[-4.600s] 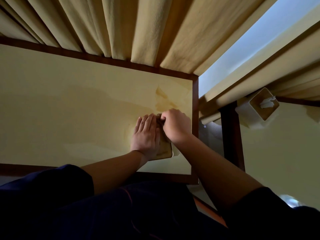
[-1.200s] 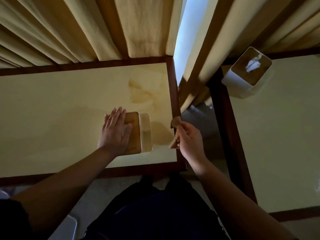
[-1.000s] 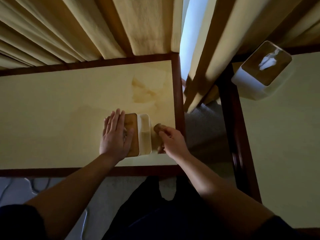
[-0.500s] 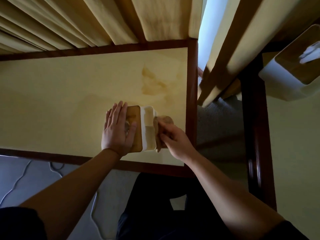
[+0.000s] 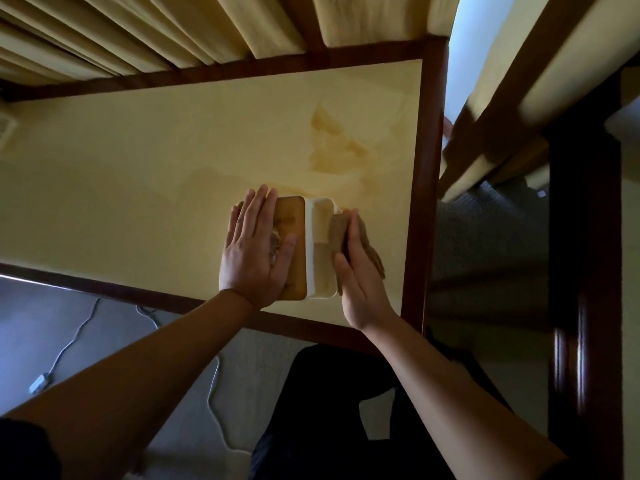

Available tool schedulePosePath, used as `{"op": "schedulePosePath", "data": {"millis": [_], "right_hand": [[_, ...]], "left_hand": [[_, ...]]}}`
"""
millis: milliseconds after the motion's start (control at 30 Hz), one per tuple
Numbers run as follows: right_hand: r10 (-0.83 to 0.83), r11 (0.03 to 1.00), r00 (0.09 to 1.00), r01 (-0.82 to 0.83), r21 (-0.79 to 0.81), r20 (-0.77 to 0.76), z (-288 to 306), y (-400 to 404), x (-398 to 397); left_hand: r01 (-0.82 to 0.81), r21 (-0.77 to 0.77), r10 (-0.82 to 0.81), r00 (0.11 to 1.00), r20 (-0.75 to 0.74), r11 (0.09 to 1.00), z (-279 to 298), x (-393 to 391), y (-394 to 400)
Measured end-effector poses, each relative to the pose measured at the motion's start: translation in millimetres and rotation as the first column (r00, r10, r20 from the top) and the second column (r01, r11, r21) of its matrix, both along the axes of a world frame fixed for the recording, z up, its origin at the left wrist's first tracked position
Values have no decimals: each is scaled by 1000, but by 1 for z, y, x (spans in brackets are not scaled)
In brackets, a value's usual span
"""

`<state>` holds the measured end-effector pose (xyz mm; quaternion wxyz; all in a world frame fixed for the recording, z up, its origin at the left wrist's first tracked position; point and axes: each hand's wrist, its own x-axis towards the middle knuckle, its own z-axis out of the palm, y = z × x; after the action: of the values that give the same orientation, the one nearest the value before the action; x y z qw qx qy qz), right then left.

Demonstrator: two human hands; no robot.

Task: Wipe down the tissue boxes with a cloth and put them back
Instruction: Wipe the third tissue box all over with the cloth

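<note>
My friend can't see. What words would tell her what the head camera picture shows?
A person's left hand rests flat on a tissue box on a yellow table, while the right hand presses a brown cloth against the box's white side. Curtains hang behind.

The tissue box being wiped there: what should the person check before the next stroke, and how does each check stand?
1. Tissue box steadied: left hand lies flat on its wooden top. Ok.
2. Cloth against the box's right side under the right hand. Ok.
3. Box fully on the table, inside the wooden border. Ok.
4. Side wiped clean: cannot tell.
5. Tissue kept clear of the cloth: left hand partly covers the tissue; cannot tell.
</note>
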<state>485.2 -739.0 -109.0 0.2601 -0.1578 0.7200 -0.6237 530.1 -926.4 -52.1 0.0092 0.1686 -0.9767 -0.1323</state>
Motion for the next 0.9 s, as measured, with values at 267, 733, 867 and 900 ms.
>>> {"op": "schedulePosePath", "data": {"millis": [267, 733, 867, 900], "right_hand": [[-1, 984, 930, 67, -167, 367, 15, -13, 15], [8, 980, 920, 71, -185, 393, -1, -25, -13], [-17, 997, 971, 35, -72, 240, -10, -47, -45], [-12, 996, 974, 31, -83, 228, -12, -49, -48]], "left_hand": [[-4, -30, 4, 1000, 25, 1000, -3, -2, -1], [24, -30, -23, 999, 36, 999, -5, -4, -3], [26, -24, -26, 999, 26, 999, -3, -4, -3], [21, -26, -20, 999, 26, 999, -3, -3, -2]]}}
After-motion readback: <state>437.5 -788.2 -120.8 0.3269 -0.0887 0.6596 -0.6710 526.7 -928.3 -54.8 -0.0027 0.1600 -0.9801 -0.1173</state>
